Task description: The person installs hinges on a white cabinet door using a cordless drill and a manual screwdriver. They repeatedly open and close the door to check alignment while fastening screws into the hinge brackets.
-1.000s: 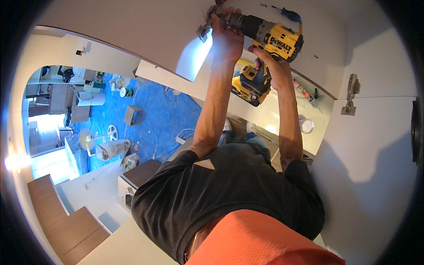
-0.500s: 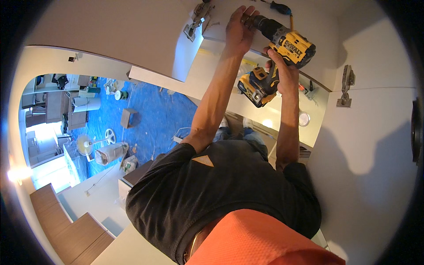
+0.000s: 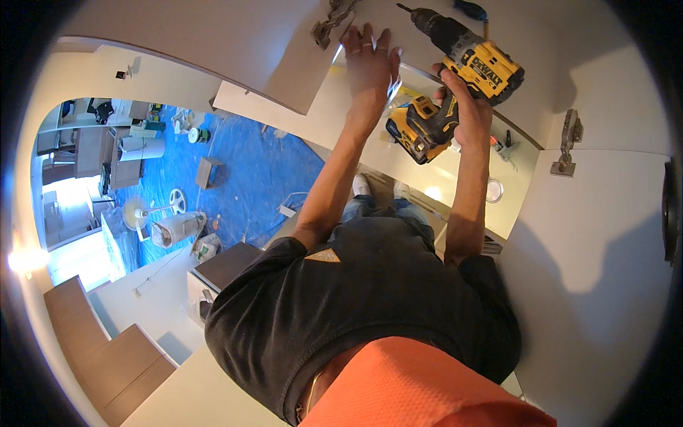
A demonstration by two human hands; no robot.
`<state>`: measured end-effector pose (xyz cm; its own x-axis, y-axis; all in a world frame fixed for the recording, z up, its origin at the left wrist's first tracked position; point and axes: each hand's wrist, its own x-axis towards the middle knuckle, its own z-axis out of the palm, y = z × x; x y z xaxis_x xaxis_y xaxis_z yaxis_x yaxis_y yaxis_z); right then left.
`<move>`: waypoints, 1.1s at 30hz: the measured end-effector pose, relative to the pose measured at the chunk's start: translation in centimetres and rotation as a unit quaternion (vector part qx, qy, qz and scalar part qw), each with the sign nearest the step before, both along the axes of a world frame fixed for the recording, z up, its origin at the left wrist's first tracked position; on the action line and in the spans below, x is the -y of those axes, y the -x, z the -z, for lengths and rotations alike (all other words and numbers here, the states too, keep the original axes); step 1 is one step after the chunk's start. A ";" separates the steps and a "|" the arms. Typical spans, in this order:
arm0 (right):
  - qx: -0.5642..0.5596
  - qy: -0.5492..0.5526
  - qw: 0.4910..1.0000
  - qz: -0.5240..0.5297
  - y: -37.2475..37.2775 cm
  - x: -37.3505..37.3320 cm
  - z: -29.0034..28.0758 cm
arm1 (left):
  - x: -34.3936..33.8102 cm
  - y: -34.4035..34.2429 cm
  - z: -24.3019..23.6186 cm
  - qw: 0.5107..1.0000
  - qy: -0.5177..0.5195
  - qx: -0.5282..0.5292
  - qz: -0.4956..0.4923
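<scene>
My right hand (image 3: 467, 107) is wrapped round the handle of a yellow and black cordless drill (image 3: 478, 64), a finger near its trigger. The drill tilts with its chuck and a short bit toward the upper left, and its battery hangs over the pale ledge below. My left hand (image 3: 370, 64) lies on the cabinet's white shelf (image 3: 420, 53), fingers spread, close to a metal hinge (image 3: 327, 27) on the raised door. Whatever lies under its fingertips is hidden. Beyond the drill lies a dark-handled screwdriver (image 3: 471, 10), partly cut off by the upper rim.
Another hinge (image 3: 567, 142) sticks out from the white panel (image 3: 605, 213) at my right. A red and grey tool (image 3: 504, 146) and a round white disc (image 3: 494, 191) lie on the ledge (image 3: 523, 192). Blue sheeting (image 3: 249, 178) covers the floor at left, with a fan (image 3: 139, 212) on it.
My left hand has let go of the drill's chuck and moved left to the shelf by the hinge. The drill, in my right hand, has shifted slightly right, uncovering its bit.
</scene>
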<state>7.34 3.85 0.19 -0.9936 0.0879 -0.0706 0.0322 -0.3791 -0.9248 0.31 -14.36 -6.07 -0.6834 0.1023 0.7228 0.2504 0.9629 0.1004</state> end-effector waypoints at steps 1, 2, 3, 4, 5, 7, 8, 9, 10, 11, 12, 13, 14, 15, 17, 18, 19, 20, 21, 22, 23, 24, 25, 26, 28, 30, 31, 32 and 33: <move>0.004 -0.008 1.000 0.010 -0.2 0.1 -0.3 | 0.2 0.9 0.2 0.999 -0.016 -0.008 0.028; 0.004 -0.004 1.000 0.009 -0.5 0.1 -0.5 | 0.4 1.8 0.1 0.998 0.002 0.020 0.054; 0.000 0.001 1.000 0.007 -0.7 0.1 -0.8 | 0.6 2.8 -0.2 0.995 0.033 0.035 0.082; -0.003 0.006 1.000 0.011 -0.9 0.1 -1.1 | 0.9 3.7 -0.6 0.989 0.072 0.078 0.101; -0.021 0.013 1.000 0.004 -1.1 0.1 -1.3 | 0.6 4.6 -1.2 0.984 0.069 0.089 0.136; -0.008 0.017 1.000 0.004 -1.1 0.0 -1.5 | 0.1 5.0 -1.9 0.988 0.052 0.031 0.143; -0.017 0.022 1.000 -0.005 -0.8 -0.2 -1.6 | -0.3 5.0 -2.3 0.989 0.056 0.022 0.135; -0.012 0.026 0.999 -0.014 -0.5 -0.3 -1.6 | -0.7 4.6 -2.5 0.979 -0.104 0.037 0.173; -0.010 0.033 0.999 -0.029 -0.1 -0.3 -1.5 | -0.9 3.6 -2.6 0.943 -0.255 0.050 0.209; 0.000 0.039 0.999 -0.038 0.4 -0.3 -1.4 | -1.1 3.0 -2.8 0.881 -0.401 0.049 0.245; -0.019 0.053 0.997 -0.057 0.8 -0.1 -1.3 | -1.1 2.6 -3.1 0.812 -0.504 0.093 0.279; -0.032 0.065 0.995 -0.072 1.4 0.2 -1.1 | -1.0 2.2 -3.3 0.728 -0.599 0.118 0.313; -0.033 0.072 0.994 -0.080 1.8 0.7 -0.9 | -0.8 2.0 -3.7 0.626 -0.691 0.151 0.329; -0.053 0.070 0.992 -0.094 2.1 1.2 -0.7 | -0.3 1.9 -3.9 0.557 -0.731 0.160 0.361; -0.054 0.077 0.990 -0.103 2.6 2.5 -0.5 | 0.5 2.3 -4.6 0.498 -0.757 0.160 0.391; -0.070 0.089 0.987 -0.117 2.8 3.0 -0.5 | 0.8 2.4 -4.9 0.470 -0.758 0.152 0.425; -0.051 0.091 0.988 -0.110 2.9 3.4 -0.5 | 1.2 2.6 -5.1 0.479 -0.750 0.162 0.426; -0.047 0.100 0.988 -0.112 3.0 3.8 -0.4 | 1.4 2.6 -5.1 0.478 -0.753 0.162 0.423; -0.042 0.107 0.987 -0.112 3.0 4.0 -0.4 | 1.6 2.7 -5.2 0.475 -0.753 0.160 0.427; -0.043 0.108 0.987 -0.112 3.1 4.2 -0.4 | 1.7 2.7 -5.2 0.473 -0.765 0.167 0.405; -0.044 0.109 0.987 -0.110 3.2 4.2 -0.3 | 1.6 2.7 -5.1 0.487 -0.749 0.157 0.420; -0.040 0.106 0.988 -0.106 3.3 4.3 -0.3 | 1.6 2.6 -5.1 0.501 -0.746 0.157 0.410; -0.040 0.103 0.988 -0.111 3.5 4.3 -0.2 | 1.4 2.6 -5.1 0.515 -0.739 0.157 0.405; -0.037 0.096 0.988 -0.114 3.7 4.3 -0.1 | 1.3 2.6 -5.1 0.515 -0.745 0.153 0.395; -0.036 0.089 0.988 -0.121 4.0 4.3 0.0 | 1.0 2.6 -5.3 0.515 -0.753 0.143 0.384; -0.041 0.089 0.987 -0.125 4.3 4.3 0.1 | 0.9 2.6 -5.5 0.510 -0.759 0.139 0.381; -0.048 0.091 0.987 -0.125 4.4 4.3 0.1 | 0.9 2.6 -5.5 0.502 -0.763 0.140 0.382; -0.052 0.092 0.987 -0.125 4.5 4.3 0.0 | 0.9 2.7 -5.6 0.501 -0.761 0.135 0.390; -0.048 0.086 0.987 -0.123 4.5 4.3 0.0 | 1.0 2.7 -5.6 0.494 -0.760 0.134 0.401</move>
<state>2.81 -0.43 0.20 -0.9862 -0.1627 0.0318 0.0588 -0.5227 -0.8505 -2.38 -15.33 -0.51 -0.9554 -0.1042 0.2763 0.2723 -0.6729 0.6878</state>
